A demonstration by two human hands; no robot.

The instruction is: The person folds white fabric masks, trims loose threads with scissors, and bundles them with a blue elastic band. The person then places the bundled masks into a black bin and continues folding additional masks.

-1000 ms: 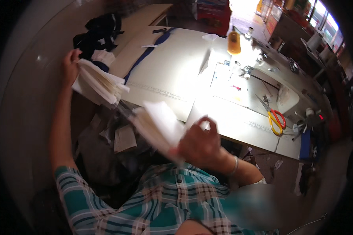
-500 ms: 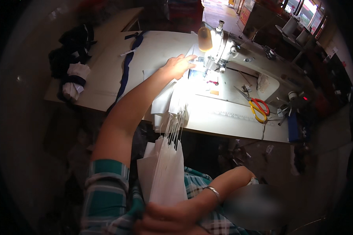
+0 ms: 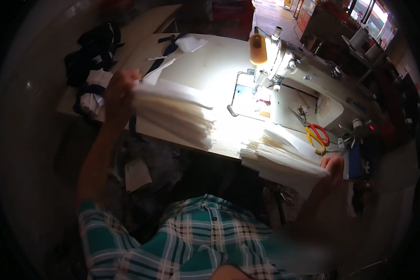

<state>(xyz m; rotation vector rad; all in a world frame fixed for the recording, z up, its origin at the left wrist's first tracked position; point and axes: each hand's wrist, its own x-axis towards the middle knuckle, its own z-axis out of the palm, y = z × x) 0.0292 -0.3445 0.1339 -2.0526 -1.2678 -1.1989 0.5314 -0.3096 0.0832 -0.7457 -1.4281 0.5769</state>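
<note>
1. A thick stack of white fabric pieces, the left stack (image 3: 175, 112), is held up by the left hand (image 3: 119, 95) above the near-left edge of the desk (image 3: 210, 65); the grip is closed on the stack's left end, fingers wrapped round it.
2. A second fanned bundle of white pieces, the right stack (image 3: 284, 156), is held by the right hand (image 3: 332, 165) at its right end; the grip is closed there too, though how the fingers lie is blurred.
3. The two stacks are held well apart, both over the front edge of the desk, with the right one lower and nearer the body.
4. A sewing machine (image 3: 308, 70) is seen at the back right of the desk, with a bright lamp lighting the bed below it.
5. An amber bottle (image 3: 258, 46) stands just left of the machine head.
6. Scissors (image 3: 312, 133) with red and yellow handles lie on the desk, just behind the right stack.
7. Dark and white cloth (image 3: 91, 60) is piled at the far left of the desk.
8. A green plaid shirt (image 3: 182, 242) is worn by the person.
</note>
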